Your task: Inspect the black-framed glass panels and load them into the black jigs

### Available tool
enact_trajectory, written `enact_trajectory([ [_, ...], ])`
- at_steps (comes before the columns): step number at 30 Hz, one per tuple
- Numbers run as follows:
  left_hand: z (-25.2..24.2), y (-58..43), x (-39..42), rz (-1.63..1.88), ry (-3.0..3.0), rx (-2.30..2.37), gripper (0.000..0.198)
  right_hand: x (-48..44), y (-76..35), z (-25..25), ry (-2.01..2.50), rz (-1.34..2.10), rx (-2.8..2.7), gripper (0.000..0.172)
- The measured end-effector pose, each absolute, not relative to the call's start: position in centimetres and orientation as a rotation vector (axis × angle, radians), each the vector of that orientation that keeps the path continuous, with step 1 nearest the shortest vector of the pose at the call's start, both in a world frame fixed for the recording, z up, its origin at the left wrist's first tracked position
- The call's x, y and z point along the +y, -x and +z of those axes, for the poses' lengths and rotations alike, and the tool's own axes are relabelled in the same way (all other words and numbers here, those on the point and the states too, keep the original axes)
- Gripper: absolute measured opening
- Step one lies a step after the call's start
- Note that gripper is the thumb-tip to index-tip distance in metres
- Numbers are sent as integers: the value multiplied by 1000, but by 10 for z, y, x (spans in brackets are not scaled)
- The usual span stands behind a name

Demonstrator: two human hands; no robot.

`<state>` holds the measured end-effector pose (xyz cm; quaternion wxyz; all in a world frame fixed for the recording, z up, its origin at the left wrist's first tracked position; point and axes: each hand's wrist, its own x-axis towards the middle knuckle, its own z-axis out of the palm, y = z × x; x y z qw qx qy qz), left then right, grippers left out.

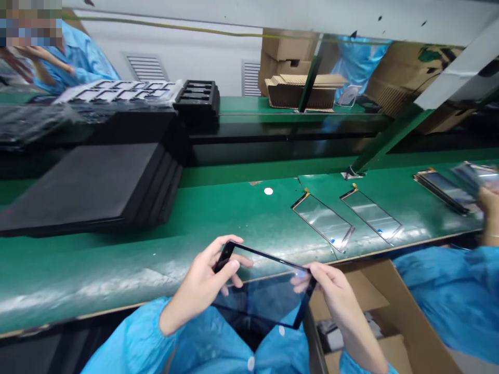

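- Left grip (206,285) and right grip (335,296) clamped on opposite edges of a black-framed glass panel (265,298), held up over the rim of the green surface (156,262)
- Good handling here – fingers mostly on the frame, glass face nearly clear
- Two bare panels (323,219) lie flat just ahead

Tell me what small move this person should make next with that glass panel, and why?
Probably lay the glass panel down on the green bench beside the similar panel. The left hand and right hand hold it by its edges just above the bench, and that similar panel already lies flat there.
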<state>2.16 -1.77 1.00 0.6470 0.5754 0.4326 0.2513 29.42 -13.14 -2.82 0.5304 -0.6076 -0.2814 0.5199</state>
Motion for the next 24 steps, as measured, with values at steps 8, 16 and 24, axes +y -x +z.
enact_trajectory([
  [8,1,-24,-30,732,-1155,1070,56,-125,-271,-29,1467,982,-536,52],
  [16,-13,-21,-31,781,-1163,1084,56,-133,-267,-23,1398,909,-610,49],
  [24,0,-31,-6,714,-2232,889,40,-134,-247,-9,1425,871,-772,31],
])
